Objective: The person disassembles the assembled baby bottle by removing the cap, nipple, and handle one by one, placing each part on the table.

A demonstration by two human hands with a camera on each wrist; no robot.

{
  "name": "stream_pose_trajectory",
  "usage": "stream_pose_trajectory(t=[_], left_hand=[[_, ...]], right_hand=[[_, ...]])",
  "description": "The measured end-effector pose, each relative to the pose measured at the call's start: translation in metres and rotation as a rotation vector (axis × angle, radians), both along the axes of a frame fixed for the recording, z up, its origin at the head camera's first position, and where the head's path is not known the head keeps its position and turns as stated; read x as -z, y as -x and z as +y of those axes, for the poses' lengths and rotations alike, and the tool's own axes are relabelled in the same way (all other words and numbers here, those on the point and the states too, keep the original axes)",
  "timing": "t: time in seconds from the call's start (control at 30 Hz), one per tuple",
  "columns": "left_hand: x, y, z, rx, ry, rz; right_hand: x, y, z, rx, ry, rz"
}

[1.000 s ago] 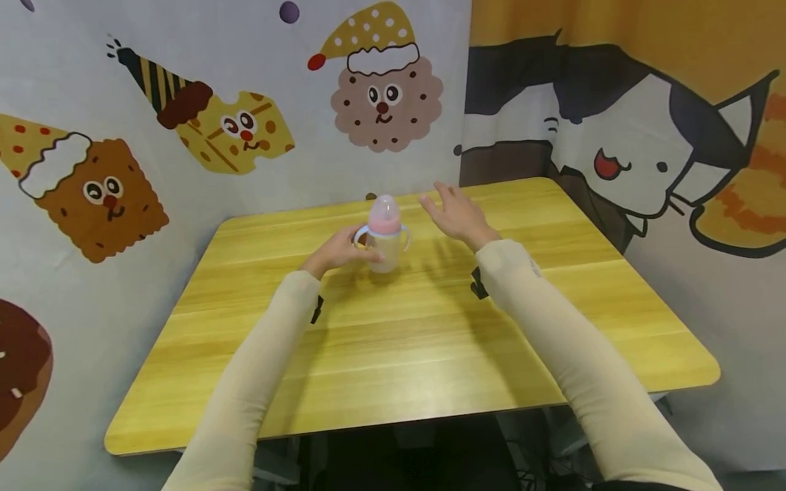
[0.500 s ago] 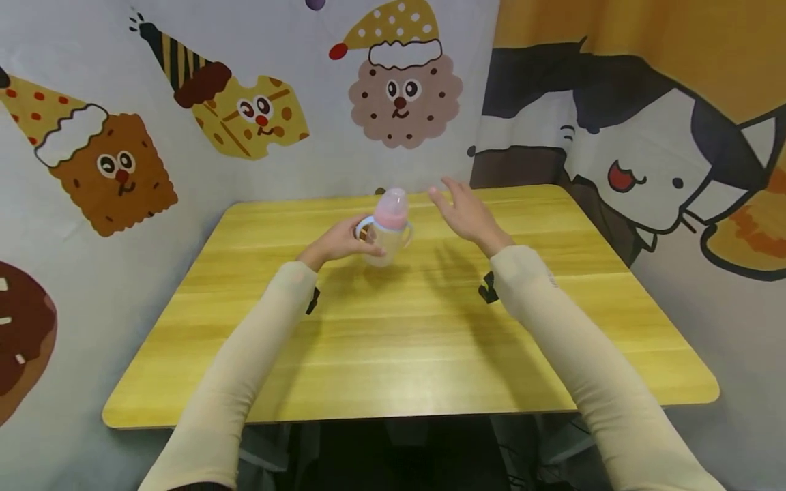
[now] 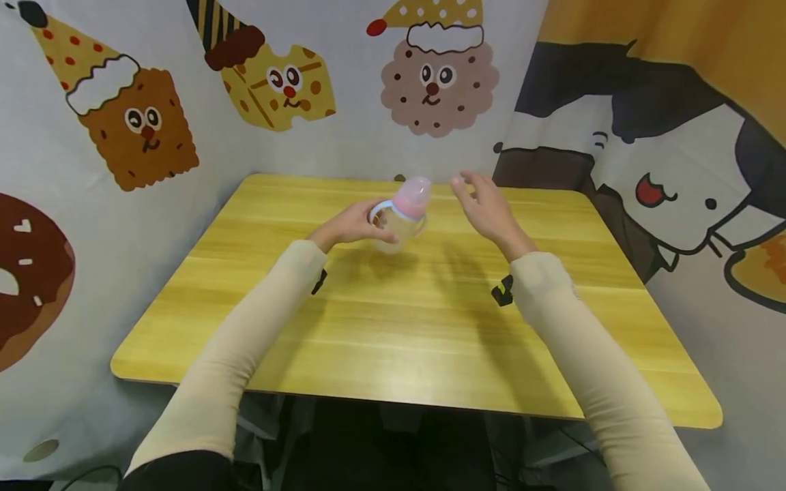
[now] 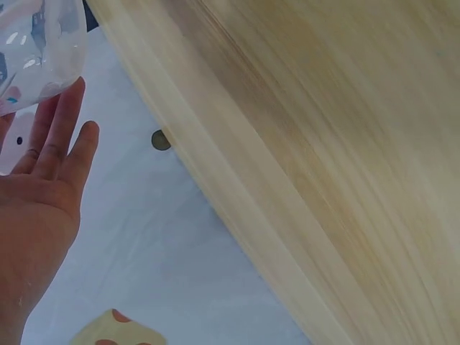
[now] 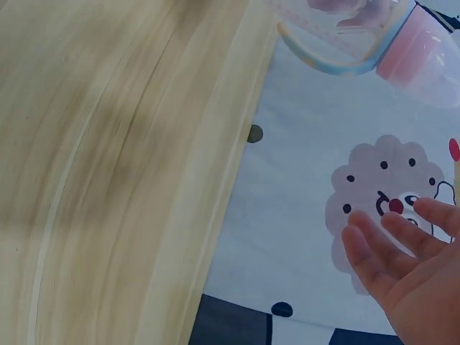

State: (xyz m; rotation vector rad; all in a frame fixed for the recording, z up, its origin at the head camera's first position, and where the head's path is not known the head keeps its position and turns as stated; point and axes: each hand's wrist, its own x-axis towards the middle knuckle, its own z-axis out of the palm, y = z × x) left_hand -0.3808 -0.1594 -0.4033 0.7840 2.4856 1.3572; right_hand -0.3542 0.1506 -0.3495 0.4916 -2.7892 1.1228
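A clear baby bottle (image 3: 400,230) with a pink collar, domed see-through cap and pale blue side handles is tilted, its top leaning right. My left hand (image 3: 351,224) grips its body from the left, thumb across the near side. The bottle is held over the table, with a shadow below it. In the left wrist view, the bottle's clear bottom (image 4: 50,61) rests at the fingers of the left hand (image 4: 39,208). My right hand (image 3: 491,211) hovers right of the cap, apart from it, fingers loosely extended. The right wrist view shows the right hand (image 5: 417,266) holding nothing, below the pink collar (image 5: 404,47).
The yellow wood-grain table (image 3: 368,327) has rounded corners and its back edge meets a cartoon-printed cloth (image 3: 344,153). A dark strap piece (image 3: 503,291) hangs under the right wrist. Below the front edge is a dark area.
The left hand has lifted the bottle from upright on the table and tipped its top to the right. The right hand stays beside it, fingers a little more bent. The head view has shifted.
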Motion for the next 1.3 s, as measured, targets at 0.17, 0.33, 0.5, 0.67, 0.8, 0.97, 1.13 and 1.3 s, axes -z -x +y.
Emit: stream_pose_trajectory(t=[0.17, 0.33, 0.5, 0.67, 0.8, 0.97, 1.13, 1.3], left_hand=[[-0.003, -0.002, 0.000, 0.009, 0.014, 0.014], [-0.004, -0.001, 0.003, 0.024, 0.020, 0.028], [-0.006, -0.001, 0.003, 0.027, 0.031, 0.040], [-0.005, -0.001, 0.002, 0.021, 0.044, 0.063], [-0.006, -0.004, 0.001, 0.030, 0.060, 0.078], [-0.007, -0.004, 0.001, 0.049, 0.066, 0.068], [-0.006, -0.004, 0.000, 0.062, 0.070, 0.057], [-0.003, -0.006, -0.002, 0.058, 0.079, 0.061]], right_hand=[[-0.001, -0.003, -0.002, -0.027, 0.014, -0.004], [-0.002, -0.005, -0.007, -0.060, 0.030, -0.013], [-0.006, -0.005, -0.013, -0.070, 0.046, -0.025], [-0.008, -0.005, -0.019, -0.093, 0.042, -0.039], [-0.007, -0.005, -0.022, -0.117, 0.035, -0.052], [-0.003, -0.004, -0.023, -0.127, 0.022, -0.065], [-0.003, -0.005, -0.027, -0.147, 0.024, -0.075], [-0.001, -0.006, -0.032, -0.146, 0.006, -0.090]])
